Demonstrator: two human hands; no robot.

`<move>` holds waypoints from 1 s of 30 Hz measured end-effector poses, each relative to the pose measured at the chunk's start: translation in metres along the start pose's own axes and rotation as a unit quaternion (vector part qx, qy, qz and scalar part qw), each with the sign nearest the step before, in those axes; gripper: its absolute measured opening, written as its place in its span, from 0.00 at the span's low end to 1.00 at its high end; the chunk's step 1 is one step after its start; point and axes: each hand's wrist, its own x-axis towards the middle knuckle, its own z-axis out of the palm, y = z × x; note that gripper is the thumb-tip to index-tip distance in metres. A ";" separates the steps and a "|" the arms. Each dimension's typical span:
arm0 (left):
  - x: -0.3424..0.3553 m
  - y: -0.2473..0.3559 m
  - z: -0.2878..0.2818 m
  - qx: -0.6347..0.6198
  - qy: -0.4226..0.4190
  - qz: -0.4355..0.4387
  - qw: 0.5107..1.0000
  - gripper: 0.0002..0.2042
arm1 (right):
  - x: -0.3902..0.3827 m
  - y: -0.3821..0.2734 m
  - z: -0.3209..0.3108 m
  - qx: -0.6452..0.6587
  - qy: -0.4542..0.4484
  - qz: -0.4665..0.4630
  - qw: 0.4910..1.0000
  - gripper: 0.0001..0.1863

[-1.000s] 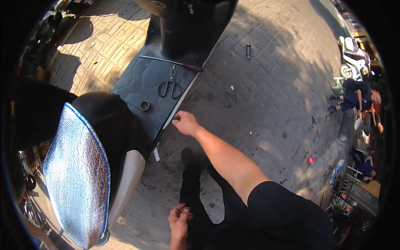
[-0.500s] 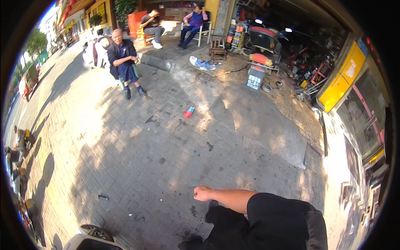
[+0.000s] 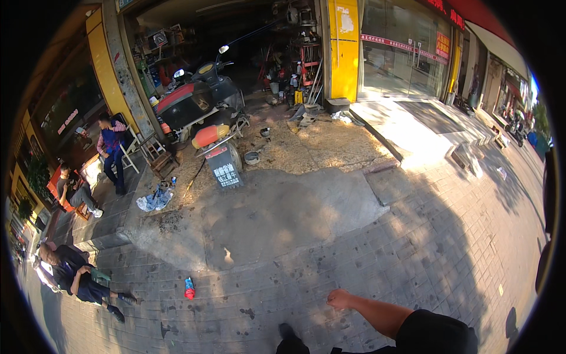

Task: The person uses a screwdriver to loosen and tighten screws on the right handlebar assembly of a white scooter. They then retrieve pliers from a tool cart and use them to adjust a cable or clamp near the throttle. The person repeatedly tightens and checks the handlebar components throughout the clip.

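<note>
My right hand hangs over the grey brick paving at the lower right of the view, at the end of a bare forearm and a black short sleeve. Its fingers look curled into a loose fist, and no object shows in it. Below and to its left, a dark shoe of mine stands on the paving. Farther left, apart from the hand, a small red and blue item lies on the ground. My left hand is out of view.
A red and black scooter stands in the cluttered workshop opening, behind a dark sign board. Three people sit at the left, the nearest a seated person in dark clothes. Raised steps lead to a glass door.
The view has swung to the right, so the workshop front and glass door are now more central and the seated people farther left. My right hand remains curled at the lower right.
</note>
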 end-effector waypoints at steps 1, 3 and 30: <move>0.037 0.011 0.011 0.047 -0.027 -0.013 0.998 0.14 | 0.003 0.024 -0.011 0.045 0.046 0.007 0.998 0.12; 0.115 0.033 0.046 -0.057 -0.059 -0.010 0.997 0.09 | 0.012 0.073 -0.039 -0.044 0.003 0.020 0.999 0.10; 0.837 0.605 0.455 0.157 -0.079 -0.313 0.933 0.05 | 0.526 0.389 -0.832 0.245 0.307 0.299 0.870 0.14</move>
